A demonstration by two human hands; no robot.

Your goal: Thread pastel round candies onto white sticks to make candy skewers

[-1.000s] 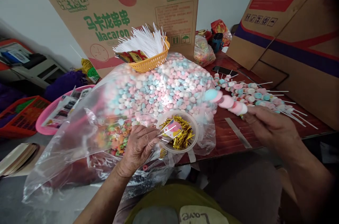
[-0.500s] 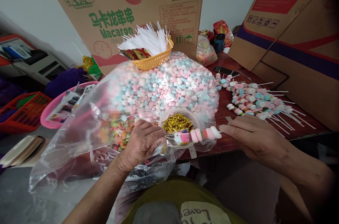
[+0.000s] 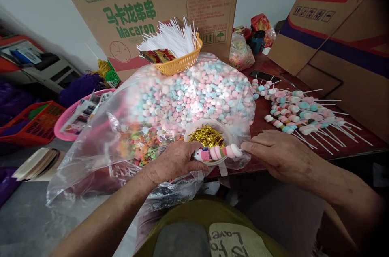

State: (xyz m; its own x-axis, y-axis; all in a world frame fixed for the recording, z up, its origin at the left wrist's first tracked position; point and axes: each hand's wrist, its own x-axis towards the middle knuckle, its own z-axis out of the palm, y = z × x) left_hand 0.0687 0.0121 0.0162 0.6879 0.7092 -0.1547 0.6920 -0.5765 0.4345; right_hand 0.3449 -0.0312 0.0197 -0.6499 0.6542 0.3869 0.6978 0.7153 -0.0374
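A marshmallow skewer with pink and white pieces lies level between my hands, over the near rim of a white tub of gold twist ties. My left hand is closed round its left end, where a clear printed bag covers the pieces. At the white end piece, my right hand is closed with its fingers pinched together; the stick it grips is mostly hidden. Right of my hands, finished skewers lie piled on the dark red table, white sticks pointing right.
A big clear sack of pastel marshmallows fills the middle, with ring-shaped sweets at its near left. On it sits a yellow basket of white sticks. Cardboard boxes stand behind and right. A pink basket is at left.
My left hand has moved right along the skewer, and the printed bag now reaches further over it. My right hand and the skewer's white end have shifted slightly left. The view has shifted slightly.
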